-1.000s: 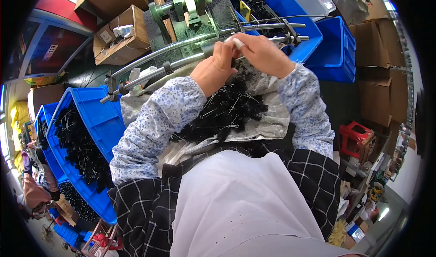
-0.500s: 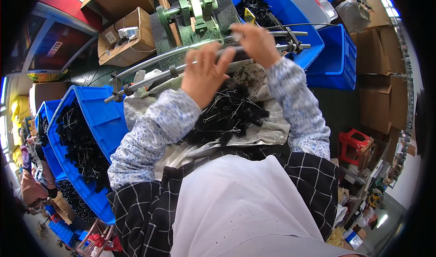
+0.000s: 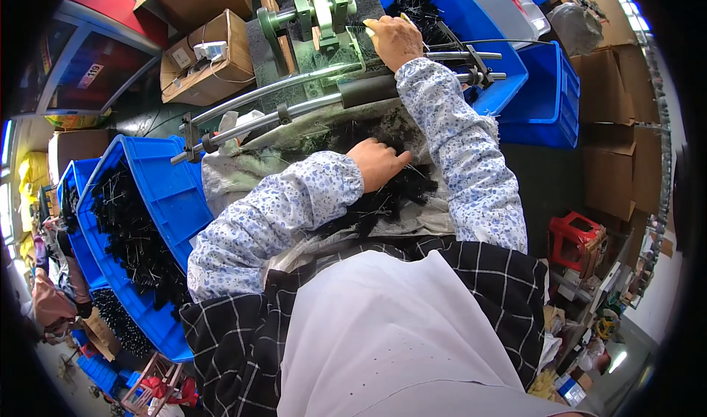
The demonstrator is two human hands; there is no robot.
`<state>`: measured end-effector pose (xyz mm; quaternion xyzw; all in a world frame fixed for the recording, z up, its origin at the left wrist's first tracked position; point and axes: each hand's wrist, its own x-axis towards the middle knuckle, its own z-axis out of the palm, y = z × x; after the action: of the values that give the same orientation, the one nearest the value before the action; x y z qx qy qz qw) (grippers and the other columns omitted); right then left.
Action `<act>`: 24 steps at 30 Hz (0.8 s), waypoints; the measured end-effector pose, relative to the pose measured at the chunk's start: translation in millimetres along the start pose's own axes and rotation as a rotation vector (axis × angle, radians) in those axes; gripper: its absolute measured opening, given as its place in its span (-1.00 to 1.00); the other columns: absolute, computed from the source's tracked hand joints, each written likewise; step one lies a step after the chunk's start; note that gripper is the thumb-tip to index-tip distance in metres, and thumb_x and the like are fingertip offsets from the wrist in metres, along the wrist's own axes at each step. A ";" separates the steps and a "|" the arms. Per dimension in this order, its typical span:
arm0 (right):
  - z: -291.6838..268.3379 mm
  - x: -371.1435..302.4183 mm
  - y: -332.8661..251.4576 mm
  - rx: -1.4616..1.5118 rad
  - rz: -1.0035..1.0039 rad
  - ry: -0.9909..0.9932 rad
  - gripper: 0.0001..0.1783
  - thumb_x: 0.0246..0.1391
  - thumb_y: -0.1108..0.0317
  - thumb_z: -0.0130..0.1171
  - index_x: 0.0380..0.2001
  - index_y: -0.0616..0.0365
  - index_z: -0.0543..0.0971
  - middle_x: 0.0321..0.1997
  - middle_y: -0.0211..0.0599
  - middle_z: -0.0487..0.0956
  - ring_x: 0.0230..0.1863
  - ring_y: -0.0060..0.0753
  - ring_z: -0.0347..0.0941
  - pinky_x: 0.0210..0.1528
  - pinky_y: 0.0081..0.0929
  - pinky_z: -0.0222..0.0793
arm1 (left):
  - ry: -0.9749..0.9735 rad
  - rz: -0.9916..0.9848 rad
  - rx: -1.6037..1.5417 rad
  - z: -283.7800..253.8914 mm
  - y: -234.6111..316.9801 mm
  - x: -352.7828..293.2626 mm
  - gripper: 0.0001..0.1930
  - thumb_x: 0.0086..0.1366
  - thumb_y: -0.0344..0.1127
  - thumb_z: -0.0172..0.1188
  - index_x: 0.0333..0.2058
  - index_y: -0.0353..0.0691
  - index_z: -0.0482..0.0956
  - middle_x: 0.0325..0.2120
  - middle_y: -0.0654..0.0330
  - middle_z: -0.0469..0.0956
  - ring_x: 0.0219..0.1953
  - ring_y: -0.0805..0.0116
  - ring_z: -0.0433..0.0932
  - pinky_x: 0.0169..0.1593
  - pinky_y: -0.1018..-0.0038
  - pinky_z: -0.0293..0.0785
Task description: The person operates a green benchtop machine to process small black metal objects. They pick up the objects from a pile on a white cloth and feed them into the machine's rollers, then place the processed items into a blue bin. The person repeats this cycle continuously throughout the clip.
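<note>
Small black twisted-wire brushes (image 3: 375, 207) with looped wire ends lie heaped on a pale sheet (image 3: 224, 174) across my lap. My left hand (image 3: 379, 164) is down on this heap, its fingers curled in and their tips hidden among the bristles. Farther off, my right hand (image 3: 396, 41) is at the right side of a green metal machine (image 3: 317, 19), its fingers bent closed near the upright bracket. What those fingers hold, if anything, does not show. Between the two hands run metal rails (image 3: 309, 106) with a dark sleeve (image 3: 367, 90) around one.
On my left, a blue crate (image 3: 166, 189) holds many more black brushes. Another blue bin (image 3: 471, 30) with brushes stands behind the machine, beside a second blue bin (image 3: 541, 97). Cardboard boxes (image 3: 210, 56) and a red stool (image 3: 574, 240) are around me.
My left hand has dropped from above the rails onto the brush heap. My right hand has moved up and slightly left to the machine, and its fingers have closed.
</note>
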<state>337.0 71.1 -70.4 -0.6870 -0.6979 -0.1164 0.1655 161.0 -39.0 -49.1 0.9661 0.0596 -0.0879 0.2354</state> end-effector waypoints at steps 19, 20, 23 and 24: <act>6.5 -6.6 -4.6 0.005 0.131 0.050 -0.71 -0.16 0.23 0.12 -0.29 0.03 0.54 -0.31 -0.34 0.56 -0.11 -0.26 0.41 -0.13 -0.20 0.23 | 0.478 -0.017 -0.362 -74.2 -7.5 -63.2 -0.70 0.10 -0.40 0.17 -0.18 -0.25 0.37 -0.29 0.04 0.48 -0.26 0.07 0.50 -0.20 0.31 0.44; 7.0 -5.3 -13.9 -0.006 0.119 0.081 -0.78 -0.18 0.24 0.12 -0.38 0.04 0.53 -0.33 -0.37 0.56 -0.14 -0.25 0.43 -0.12 -0.19 0.24 | 0.476 -0.013 -0.372 -75.6 -7.4 -63.8 -0.71 0.10 -0.41 0.17 -0.18 -0.25 0.36 -0.29 0.04 0.48 -0.28 0.08 0.51 -0.22 0.32 0.45; 11.3 2.2 -40.8 -0.017 0.117 0.010 -0.68 -0.13 0.26 0.07 -0.23 0.04 0.54 -0.27 -0.31 0.56 -0.06 -0.18 0.39 -0.12 -0.17 0.23 | 0.479 -0.014 -0.409 -76.4 -7.2 -63.3 -0.73 0.10 -0.41 0.16 -0.21 -0.24 0.37 -0.31 0.05 0.47 -0.25 0.06 0.48 -0.17 0.30 0.43; 10.6 4.0 -50.3 -0.002 0.114 0.001 -0.70 -0.13 0.25 0.06 -0.26 0.05 0.54 -0.29 -0.30 0.56 -0.08 -0.17 0.40 -0.13 -0.18 0.23 | 0.481 -0.016 -0.422 -76.4 -7.0 -63.3 -0.74 0.09 -0.41 0.15 -0.22 -0.24 0.37 -0.32 0.05 0.46 -0.22 0.05 0.47 -0.14 0.29 0.41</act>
<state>286.0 77.5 -75.3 -0.7258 -0.6573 -0.1077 0.1718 108.8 -2.0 27.1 0.8886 0.1379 0.1554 0.4089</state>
